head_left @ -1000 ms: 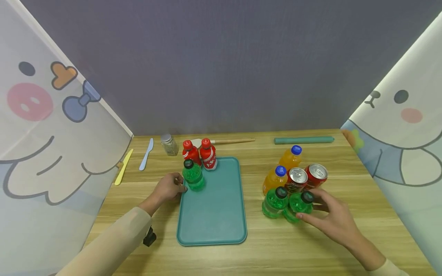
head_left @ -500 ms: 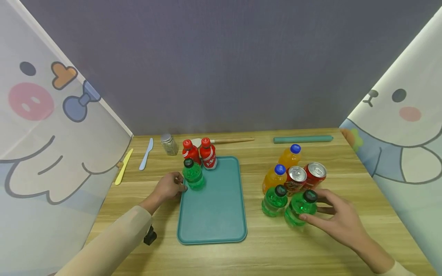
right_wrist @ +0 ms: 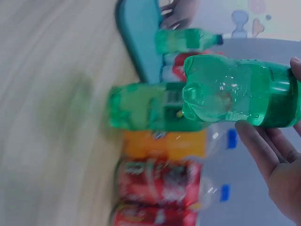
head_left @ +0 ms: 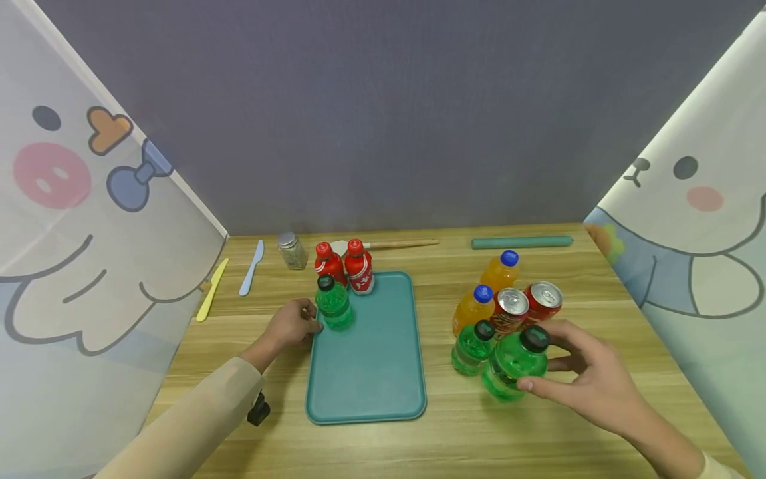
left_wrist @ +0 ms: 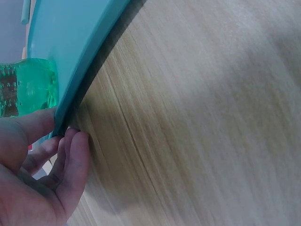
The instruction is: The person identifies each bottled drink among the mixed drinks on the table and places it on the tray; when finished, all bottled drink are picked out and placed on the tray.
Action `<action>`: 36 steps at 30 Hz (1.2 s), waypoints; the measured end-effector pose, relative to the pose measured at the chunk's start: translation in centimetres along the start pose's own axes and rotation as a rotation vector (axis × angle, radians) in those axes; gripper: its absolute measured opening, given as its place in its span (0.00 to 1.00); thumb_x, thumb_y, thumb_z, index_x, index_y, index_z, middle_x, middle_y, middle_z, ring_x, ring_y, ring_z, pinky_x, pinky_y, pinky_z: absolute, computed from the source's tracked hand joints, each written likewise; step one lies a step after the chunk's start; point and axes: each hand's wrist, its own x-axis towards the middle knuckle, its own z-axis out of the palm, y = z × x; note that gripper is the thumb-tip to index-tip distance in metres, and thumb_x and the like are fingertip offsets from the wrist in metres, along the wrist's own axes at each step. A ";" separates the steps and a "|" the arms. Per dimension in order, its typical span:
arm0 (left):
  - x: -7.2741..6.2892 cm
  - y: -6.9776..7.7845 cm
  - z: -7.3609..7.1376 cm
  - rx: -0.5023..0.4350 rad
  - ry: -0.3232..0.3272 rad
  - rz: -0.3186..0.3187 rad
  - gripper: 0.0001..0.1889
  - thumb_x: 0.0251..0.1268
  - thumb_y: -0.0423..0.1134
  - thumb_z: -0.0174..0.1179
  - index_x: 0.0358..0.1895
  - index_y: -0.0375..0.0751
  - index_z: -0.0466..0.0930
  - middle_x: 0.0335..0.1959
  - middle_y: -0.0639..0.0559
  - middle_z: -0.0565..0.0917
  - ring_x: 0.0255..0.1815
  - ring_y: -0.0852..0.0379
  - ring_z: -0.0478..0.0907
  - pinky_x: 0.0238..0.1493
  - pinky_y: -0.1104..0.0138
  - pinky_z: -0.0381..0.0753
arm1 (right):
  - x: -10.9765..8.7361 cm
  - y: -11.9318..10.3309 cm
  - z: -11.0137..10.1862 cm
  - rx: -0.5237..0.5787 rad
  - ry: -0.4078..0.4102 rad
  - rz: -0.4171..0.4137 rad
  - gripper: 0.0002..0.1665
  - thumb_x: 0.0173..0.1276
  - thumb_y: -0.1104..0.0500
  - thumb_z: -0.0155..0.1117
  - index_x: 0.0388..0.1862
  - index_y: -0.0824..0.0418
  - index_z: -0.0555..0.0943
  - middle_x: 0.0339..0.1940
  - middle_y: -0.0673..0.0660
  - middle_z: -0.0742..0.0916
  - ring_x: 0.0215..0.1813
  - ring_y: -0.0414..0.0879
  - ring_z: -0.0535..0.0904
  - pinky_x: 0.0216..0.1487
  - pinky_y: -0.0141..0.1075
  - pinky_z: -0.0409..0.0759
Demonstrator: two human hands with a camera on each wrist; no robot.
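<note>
My right hand [head_left: 589, 376] grips a green soda bottle [head_left: 516, 364] with a black cap. In the right wrist view this bottle [right_wrist: 240, 89] hangs clear above the table. Just left of it stands a second green bottle [head_left: 469, 351]. My left hand [head_left: 293, 324] pinches the left rim of the teal tray [head_left: 368, 372]; in the left wrist view the thumb lies over the rim and fingers [left_wrist: 77, 165] curl beneath it. On the tray's far left part stand another green bottle [head_left: 334, 306] and two red bottles [head_left: 360, 273].
Behind the right hand stand two orange-drink bottles [head_left: 473, 313] with blue caps and two red cans [head_left: 543, 303]. Along the back lie a teal rod [head_left: 520, 243] and a wooden-handled spatula [head_left: 401, 244]. A spice jar [head_left: 292, 251], a blue knife [head_left: 252, 267] and a yellow knife [head_left: 212, 291] are at left.
My right hand has lifted its green bottle off the table, away from the neighbouring bottle and toward me. My left hand and the tray have stayed put.
</note>
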 end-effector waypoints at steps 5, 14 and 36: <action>-0.1 0.0 -0.1 -0.003 0.003 0.005 0.11 0.63 0.33 0.69 0.44 0.35 0.77 0.33 0.44 0.83 0.28 0.53 0.81 0.26 0.64 0.83 | 1.6 -1.8 0.7 0.053 -0.044 -0.022 0.44 0.43 0.75 0.84 0.61 0.62 0.78 0.55 0.47 0.86 0.50 0.36 0.85 0.39 0.33 0.88; -0.2 -0.1 -0.1 -0.004 0.011 0.011 0.11 0.62 0.32 0.69 0.44 0.35 0.78 0.34 0.43 0.83 0.28 0.53 0.82 0.26 0.62 0.85 | 5.1 -3.2 3.6 0.112 -0.092 -0.013 0.39 0.47 0.67 0.86 0.59 0.53 0.81 0.50 0.47 0.87 0.45 0.42 0.87 0.41 0.35 0.88; -0.1 -0.1 0.2 0.014 0.030 0.025 0.10 0.63 0.33 0.69 0.43 0.36 0.78 0.35 0.43 0.84 0.28 0.53 0.81 0.26 0.64 0.82 | 11.9 -2.7 14.4 0.173 -0.065 0.034 0.34 0.53 0.51 0.85 0.59 0.46 0.82 0.53 0.45 0.87 0.53 0.41 0.84 0.46 0.36 0.88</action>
